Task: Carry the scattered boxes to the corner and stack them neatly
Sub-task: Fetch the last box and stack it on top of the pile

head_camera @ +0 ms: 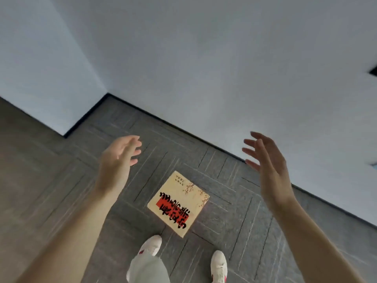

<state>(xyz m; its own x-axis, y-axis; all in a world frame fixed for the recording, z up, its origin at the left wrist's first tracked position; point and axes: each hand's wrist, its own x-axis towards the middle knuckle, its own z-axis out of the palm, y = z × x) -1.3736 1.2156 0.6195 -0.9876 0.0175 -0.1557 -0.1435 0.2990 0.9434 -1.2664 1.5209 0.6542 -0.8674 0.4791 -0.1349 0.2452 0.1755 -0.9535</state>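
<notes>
Box, flat and cream-coloured with a red patch and black brush writing on its lid, lies on the grey carpet floor, just beyond the two white shoes. It is turned diagonally to the carpet lines, and nothing touches it. Over it both hands are empty: the left hand and the right hand are wide, fingers spread, palms turned toward each other, one at each side of the box. I think they are kept so apart in order to take it by two opposite edges. Farther, a white wall with dark baseboard runs behind. The corner is far left, well apart from the box, and no stack shows there.
</notes>
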